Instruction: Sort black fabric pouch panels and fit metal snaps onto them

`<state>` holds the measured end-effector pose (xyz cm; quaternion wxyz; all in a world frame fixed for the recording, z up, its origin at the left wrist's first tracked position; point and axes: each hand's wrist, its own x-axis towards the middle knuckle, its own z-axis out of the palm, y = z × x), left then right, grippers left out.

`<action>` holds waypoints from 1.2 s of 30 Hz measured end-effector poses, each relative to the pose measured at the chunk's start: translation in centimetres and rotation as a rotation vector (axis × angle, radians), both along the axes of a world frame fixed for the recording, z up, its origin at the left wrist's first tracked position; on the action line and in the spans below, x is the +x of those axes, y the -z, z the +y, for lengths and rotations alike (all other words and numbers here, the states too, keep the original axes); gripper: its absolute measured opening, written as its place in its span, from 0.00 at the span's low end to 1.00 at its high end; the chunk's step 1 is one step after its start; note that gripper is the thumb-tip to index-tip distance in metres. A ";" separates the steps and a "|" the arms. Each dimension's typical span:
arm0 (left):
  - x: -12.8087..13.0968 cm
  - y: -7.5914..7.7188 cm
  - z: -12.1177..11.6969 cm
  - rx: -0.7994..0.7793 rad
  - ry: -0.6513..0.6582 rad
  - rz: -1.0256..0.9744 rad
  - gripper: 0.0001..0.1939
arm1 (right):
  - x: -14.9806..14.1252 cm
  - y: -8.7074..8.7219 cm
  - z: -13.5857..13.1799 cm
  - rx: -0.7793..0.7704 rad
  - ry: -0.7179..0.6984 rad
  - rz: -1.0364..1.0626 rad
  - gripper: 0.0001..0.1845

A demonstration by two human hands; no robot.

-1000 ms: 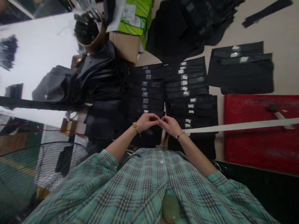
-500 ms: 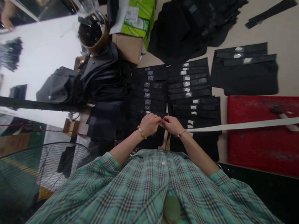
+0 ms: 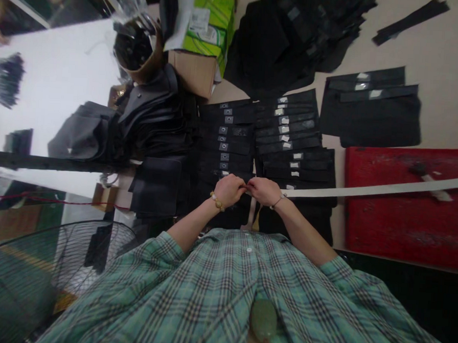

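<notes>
1. In the head view, the person's left hand (image 3: 229, 190) and right hand (image 3: 265, 192) meet in front of the checked shirt (image 3: 227, 279), fingertips close together. Both grips look narrow, fingers curled; the tips are too small and blurred to tell what they hold.
2. A long white strip (image 3: 385, 189) runs in from the right edge, over the red board (image 3: 402, 226), to the right hand near the wrist. Its end is hidden there, so whether the fingers grip it cannot be told.
3. Two overlapping columns of black panels lie beyond and beneath the hands. The left column (image 3: 241, 147) bears small grey tags (image 3: 223, 146), each with a pale mark; the right column (image 3: 318, 154) carries plain-looking white tags (image 3: 284, 129). Any print on them is too small to read.
4. More black panels (image 3: 377, 118) with white tags lie above the red board.
5. A green box (image 3: 222, 12) has a white label (image 3: 199, 20) with blurred, unreadable lines; pale markings beside it are likewise illegible. A brown carton (image 3: 193, 73) is just below it.
6. Dark stacked flaps (image 3: 151, 113) lie left of the columns; a tool with a pale handle (image 3: 437, 189) rests on the red board, partly under the strip.
</notes>
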<state>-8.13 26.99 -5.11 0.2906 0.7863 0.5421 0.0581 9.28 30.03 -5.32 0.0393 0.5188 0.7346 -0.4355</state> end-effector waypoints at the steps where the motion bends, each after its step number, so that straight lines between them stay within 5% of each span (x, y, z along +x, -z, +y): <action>1: 0.0 0.2 0.0 -0.006 -0.009 -0.045 0.08 | 0.1 0.6 0.1 -0.049 0.057 0.062 0.12; 3: -0.4 1.1 0.2 -0.017 -0.097 -0.191 0.08 | 0.3 1.8 0.2 -0.149 0.242 0.184 0.12; 6: -1.7 4.1 1.4 -0.075 -0.485 -0.384 0.08 | 0.5 3.3 0.0 -0.182 0.518 0.277 0.13; 10: -3.8 8.5 3.8 -0.208 -0.988 -0.380 0.07 | 0.5 3.9 -0.5 -0.194 0.590 0.339 0.11; 13: -4.4 10.2 5.1 -0.248 -1.090 -0.253 0.06 | 0.6 3.7 -0.9 -0.225 0.562 0.371 0.08; 17: -4.8 9.8 5.6 -0.219 -1.134 -0.118 0.07 | 0.9 3.2 -1.4 -0.164 0.492 0.440 0.11; 21: -4.6 7.6 4.9 -0.112 -1.013 -0.116 0.14 | 1.3 2.7 -1.4 -0.059 0.445 0.358 0.11; 25: -2.8 4.5 3.3 -0.339 -0.431 -0.602 0.16 | 1.5 2.4 -1.0 -0.041 0.445 0.281 0.18; 27: -1.8 3.2 2.7 -0.448 -0.245 -0.698 0.18 | 1.6 2.2 -0.8 -0.020 0.434 0.285 0.22; 32: -0.7 1.2 2.7 -0.382 -0.255 -0.638 0.11 | 1.6 0.9 -0.2 0.013 0.304 0.427 0.18; 36: -0.5 -0.1 3.0 -0.211 -0.201 -0.402 0.09 | 1.3 -0.6 0.4 0.145 0.133 0.264 0.12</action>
